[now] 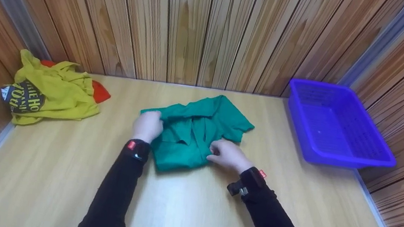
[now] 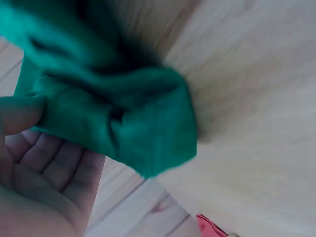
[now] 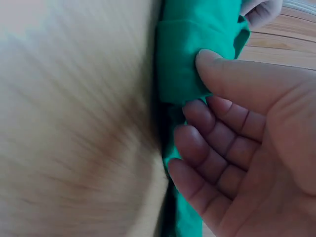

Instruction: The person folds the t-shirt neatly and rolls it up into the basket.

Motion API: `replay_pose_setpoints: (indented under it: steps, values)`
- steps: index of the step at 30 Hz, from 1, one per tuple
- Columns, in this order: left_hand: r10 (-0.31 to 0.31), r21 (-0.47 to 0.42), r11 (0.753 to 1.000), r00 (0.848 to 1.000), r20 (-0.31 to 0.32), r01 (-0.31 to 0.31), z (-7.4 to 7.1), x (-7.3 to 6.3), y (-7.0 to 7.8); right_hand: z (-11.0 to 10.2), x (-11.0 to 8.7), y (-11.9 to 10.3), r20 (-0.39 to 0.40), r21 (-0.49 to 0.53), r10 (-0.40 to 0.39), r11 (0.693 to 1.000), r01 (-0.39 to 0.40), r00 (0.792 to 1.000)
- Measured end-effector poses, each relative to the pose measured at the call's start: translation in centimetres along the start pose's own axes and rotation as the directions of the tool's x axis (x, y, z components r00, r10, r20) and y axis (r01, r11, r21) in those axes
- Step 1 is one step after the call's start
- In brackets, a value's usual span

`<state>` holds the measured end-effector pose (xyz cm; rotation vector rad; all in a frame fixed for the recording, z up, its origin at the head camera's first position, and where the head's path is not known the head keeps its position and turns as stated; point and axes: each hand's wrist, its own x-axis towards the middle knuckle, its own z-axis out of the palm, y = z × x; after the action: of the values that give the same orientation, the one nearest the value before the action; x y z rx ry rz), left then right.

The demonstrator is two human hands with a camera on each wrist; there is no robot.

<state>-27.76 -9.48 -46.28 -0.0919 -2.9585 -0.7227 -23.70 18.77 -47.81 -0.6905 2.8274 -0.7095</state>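
A crumpled green shirt (image 1: 180, 159) lies partly folded over itself in the middle of the table. At its left side my left hand (image 1: 147, 126) pinches an edge; in the left wrist view the thumb (image 2: 20, 114) presses the cloth from above and the fingers lie beneath. My right hand (image 1: 228, 155) is at the shirt's lower right. The right wrist view shows its thumb (image 3: 232, 76) on a hemmed part of the shirt (image 3: 182, 64), pinched against the index finger, while the other fingers are loosely curled.
A yellow printed T-shirt (image 1: 63, 99) is heaped at the back left, over a red cloth (image 1: 100, 92). At the back right stands a purple plastic basket (image 1: 351, 161). Wood-panelled walls (image 1: 186, 25) enclose the wooden table (image 1: 181, 212) at the back and sides.
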Motion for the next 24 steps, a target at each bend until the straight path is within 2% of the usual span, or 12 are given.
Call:
replay_pose_setpoints:
  steps: [4, 8, 11, 15, 20, 24]
  values:
    - [-0.082, -0.142, 0.987, 0.996, -0.030, 0.076, -2.5, 0.2, -1.2, -1.7, -0.4, 0.5, -0.059, 0.060, -0.061, 0.996, 0.065, 0.996]
    - [-0.140, -0.233, 0.964, 0.989, -0.048, 0.126, -5.8, 0.1, -2.3, -4.2, -0.9, 1.6, -0.168, 0.062, -0.123, 0.989, 0.135, 0.978]
    - [-0.174, -0.278, 0.949, 0.983, -0.062, 0.151, -8.0, -0.1, -3.0, -6.1, -1.5, 2.3, -0.233, 0.057, -0.102, 0.991, 0.118, 0.967]
    - [-0.182, -0.305, 0.942, 0.976, -0.115, 0.140, -10.2, -0.4, -3.8, -8.6, -2.4, 3.2, -0.300, 0.052, -0.088, 0.993, 0.108, 0.950]
    - [-0.212, -0.327, 0.933, 0.964, -0.161, 0.151, -12.5, -0.6, -4.8, -11.3, -3.6, 4.1, -0.372, 0.002, -0.044, 0.999, 0.049, 0.927]
    - [-0.239, -0.360, 0.920, 0.950, -0.199, 0.156, -14.0, -0.7, -5.3, -12.9, -4.5, 4.6, -0.443, -0.047, -0.023, 0.999, 0.003, 0.896]
